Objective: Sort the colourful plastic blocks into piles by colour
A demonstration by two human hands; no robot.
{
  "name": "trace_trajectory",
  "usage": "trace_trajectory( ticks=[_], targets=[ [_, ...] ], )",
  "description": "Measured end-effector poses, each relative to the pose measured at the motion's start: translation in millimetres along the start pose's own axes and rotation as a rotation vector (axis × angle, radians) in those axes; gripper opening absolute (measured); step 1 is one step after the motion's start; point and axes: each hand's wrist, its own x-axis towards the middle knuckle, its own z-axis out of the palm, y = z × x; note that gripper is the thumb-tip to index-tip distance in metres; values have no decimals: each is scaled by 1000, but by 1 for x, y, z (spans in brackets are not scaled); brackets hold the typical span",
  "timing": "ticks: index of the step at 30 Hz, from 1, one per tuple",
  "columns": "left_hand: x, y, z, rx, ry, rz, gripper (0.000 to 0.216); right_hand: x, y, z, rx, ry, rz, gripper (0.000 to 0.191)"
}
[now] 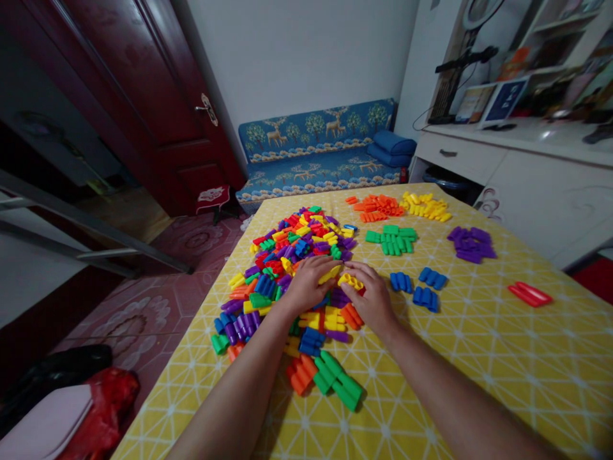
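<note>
Behind the worktop (479,358), which is covered with a yellow patterned cloth, a blue sofa (306,160) is placed along a pale wall, and a dark red door (158,96) is seen to the left. On the left half of the cloth, a mixed pile (306,236) of plastic pieces is spread, with all colours lying together. Over its right edge both hands are brought close to each other. By the left hand (311,281), a pointed yellow piece (329,274) is held under the bent fingers; its thumb is hidden. By the right hand (371,294), a yellow block (351,281) is pinched between thumb and fingers, near the tips, so that its round open ends are left uncovered, it seems. Further right, pieces are arranged by colour: an orange group (380,207), a yellow group (428,206), a green group (396,240), a purple group (472,244) and a blue group (425,298). Bare cloth is left between most of them, probably so that colours are not confused; only orange and yellow nearly meet. One red piece (530,294) is laid well apart.
</note>
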Motion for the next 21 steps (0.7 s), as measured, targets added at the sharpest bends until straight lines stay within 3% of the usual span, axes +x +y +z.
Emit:
trace_trajectory(
  ticks=[3,6,13,21],
  targets=[
    [-1,3,3,66,-68,12,46,-2,2,2,-40,-80,37,18],
    [-1,2,5,37,-25,3,43,-2,0,2,-24,-111,48,19],
    [-3,4,1,-397,174,-76,40,0,-14,-4,236,-71,6,19],
    [-5,13,-1,-554,118,-226,59,-2,-17,-3,277,-39,-21,17]
  ],
)
